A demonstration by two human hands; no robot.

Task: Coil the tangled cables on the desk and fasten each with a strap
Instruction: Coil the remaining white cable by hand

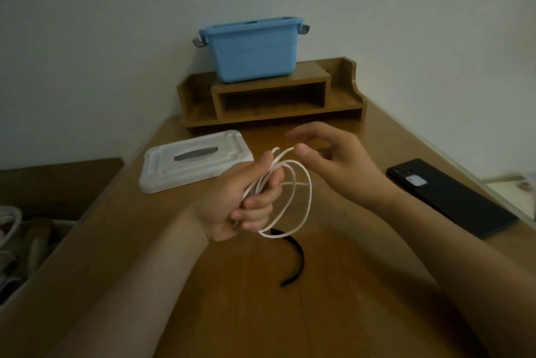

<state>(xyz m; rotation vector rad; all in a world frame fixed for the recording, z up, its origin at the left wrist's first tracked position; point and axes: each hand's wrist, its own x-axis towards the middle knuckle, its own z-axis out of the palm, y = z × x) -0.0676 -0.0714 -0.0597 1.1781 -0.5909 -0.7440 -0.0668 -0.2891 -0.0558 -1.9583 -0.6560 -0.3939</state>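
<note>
Above the middle of the surface (342,270), the left hand (229,206) has its grip curled tight round one side of the coiled cable (265,179), whose loops hang free to the right of the fingers. The right hand (342,163) hovers with its grip spread, thumb tip just beside the loops' top, contact unclear. Below the coil a strap (297,259) lies on bare wood with room around it, with a lid (197,163) near the left edge, a phone (446,198) near the right and a shelf (272,102) bearing a box (252,50) at the back, while things beyond the left edge are blurred and cut off.
</note>
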